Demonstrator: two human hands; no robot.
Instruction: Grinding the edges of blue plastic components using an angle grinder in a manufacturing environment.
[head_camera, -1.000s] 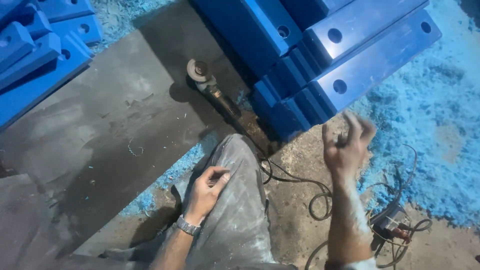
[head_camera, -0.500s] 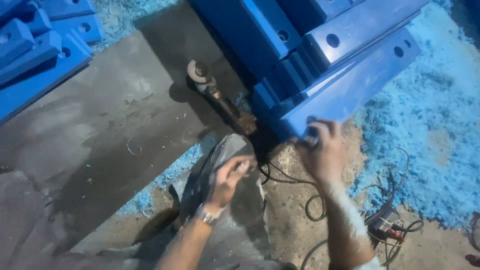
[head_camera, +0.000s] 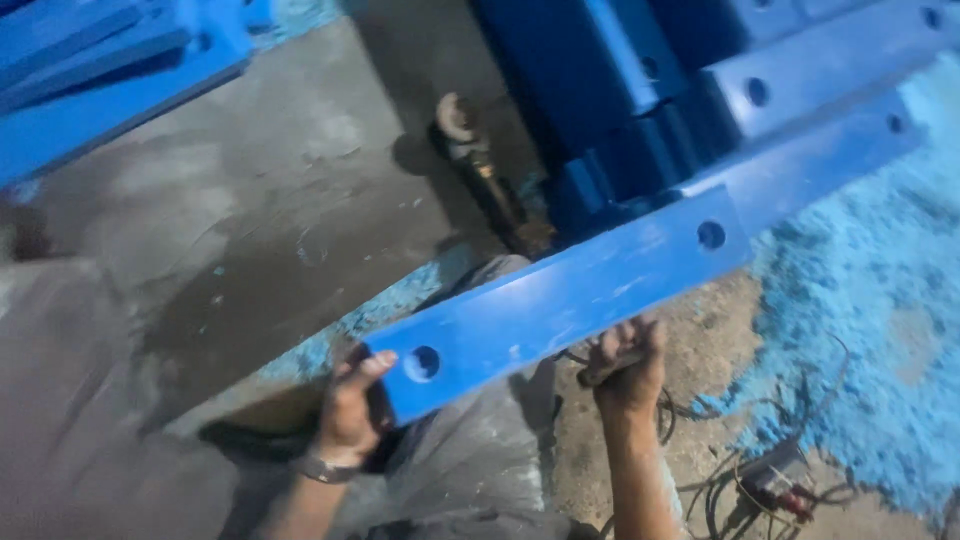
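Observation:
Across my lap lies a long flat blue bar with round holes near its ends, and both hands carry it. My left hand grips its near left end by a hole. My right hand holds the bar's lower edge from underneath, near its middle. The bar slants up to the right toward the stack of blue bars. My knee in grey trousers is under the bar. An angle grinder lies on the grey floor just beyond the bar.
More blue bars lie at the top left. Blue shavings cover the ground on the right. Black cables and a small electrical box sit at the lower right. A grey slab fills the left.
My right hand reached to the stack and pulled one blue bar off it toward me. My left hand left my knee and took the bar's near end.

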